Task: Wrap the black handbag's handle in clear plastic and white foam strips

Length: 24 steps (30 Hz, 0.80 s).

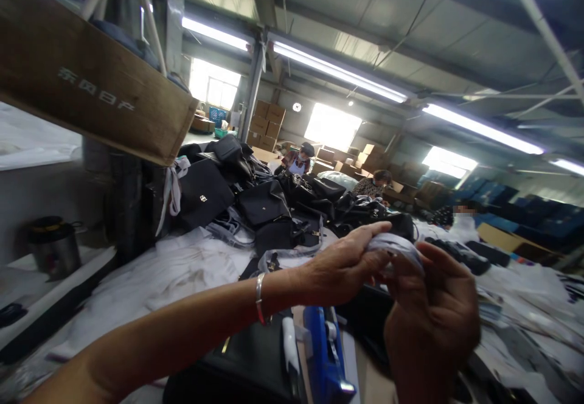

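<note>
My left hand [340, 265], with a silver bangle on its wrist, reaches in from the left. It grips a pale curved band [398, 244], perhaps a bag handle in plastic wrap; its exact kind is unclear. My right hand [433, 313] has its fingers closed on the right end of that same band. Below the hands is a blue tape dispenser [322, 352] with a roll in it. A black leather-like bag [249, 361] lies just left of the dispenser, partly behind my left forearm.
Black bags [262, 206] are heaped across the table ahead. White wrapping sheets [177, 270] spread at left and right. A brown bag [91, 81] hangs at upper left, by a dark post. A steel flask [53, 249] stands at far left. Several people work farther back.
</note>
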Tool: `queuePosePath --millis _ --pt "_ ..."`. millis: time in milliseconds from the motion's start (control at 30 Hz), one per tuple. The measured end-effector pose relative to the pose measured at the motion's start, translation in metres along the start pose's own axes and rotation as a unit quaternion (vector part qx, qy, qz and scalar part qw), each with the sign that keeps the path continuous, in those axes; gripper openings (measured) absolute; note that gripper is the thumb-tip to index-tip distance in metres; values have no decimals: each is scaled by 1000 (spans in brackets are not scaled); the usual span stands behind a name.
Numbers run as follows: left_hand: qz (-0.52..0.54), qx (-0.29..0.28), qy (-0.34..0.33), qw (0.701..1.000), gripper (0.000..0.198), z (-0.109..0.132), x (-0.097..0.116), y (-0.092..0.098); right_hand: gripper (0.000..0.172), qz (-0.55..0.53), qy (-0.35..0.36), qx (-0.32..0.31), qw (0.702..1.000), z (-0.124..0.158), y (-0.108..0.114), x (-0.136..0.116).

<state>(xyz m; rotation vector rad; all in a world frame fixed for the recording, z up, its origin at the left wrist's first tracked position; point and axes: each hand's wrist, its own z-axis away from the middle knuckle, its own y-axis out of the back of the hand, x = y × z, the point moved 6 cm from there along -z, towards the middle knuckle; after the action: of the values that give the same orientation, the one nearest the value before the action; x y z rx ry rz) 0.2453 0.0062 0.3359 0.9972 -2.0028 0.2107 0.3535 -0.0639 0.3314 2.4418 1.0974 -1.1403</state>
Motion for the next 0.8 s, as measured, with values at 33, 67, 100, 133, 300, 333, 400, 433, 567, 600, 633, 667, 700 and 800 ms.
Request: queuePosePath --millis 33,67,100,133,300,333,400,433,567,600,633,667,700,800 --pt "20 8 13 1000 57 2 -4 0 40 -33 -2 26 999 5 -2 5" --pt "14 12 18 1000 56 3 -6 2 40 -60 -9 35 998 7 -5 11" --pt "-21 11 14 1000 54 3 -7 5 42 -75 -22 21 997 7 -7 17" --pt "-82 -3 6 997 50 3 -7 10 45 -77 -42 -17 996 5 -11 24" --pt "-386 -171 -33 906 65 3 -10 21 72 -37 -165 -291 942 -10 -20 42" --pt "-382 -177 -38 906 63 3 -9 22 73 -35 -167 -297 939 -13 -18 39" --pt "-310 -144 -45 939 54 2 -7 22 71 -13 -145 -250 957 -18 -15 31" --pt "-250 -119 -43 960 52 1 -7 21 68 5 -125 -204 971 -19 -13 27" --pt "12 -62 7 998 55 -3 -21 14 55 -4 -73 -31 997 -4 -15 20" --pt "60 -67 16 996 53 -5 -24 13 53 -28 -70 -7 997 0 -17 20" --pt "96 -74 20 992 51 -8 -26 13 51 -48 -68 8 997 2 -19 21" --pt "119 -84 23 989 48 -11 -27 15 50 -55 -65 14 996 2 -21 22" --pt "124 -94 24 987 44 -13 -27 17 50 -52 -64 5 997 1 -22 22" --pt "7 -122 17 992 34 -17 -25 29 53 -8 -111 -132 985 -10 -30 28"
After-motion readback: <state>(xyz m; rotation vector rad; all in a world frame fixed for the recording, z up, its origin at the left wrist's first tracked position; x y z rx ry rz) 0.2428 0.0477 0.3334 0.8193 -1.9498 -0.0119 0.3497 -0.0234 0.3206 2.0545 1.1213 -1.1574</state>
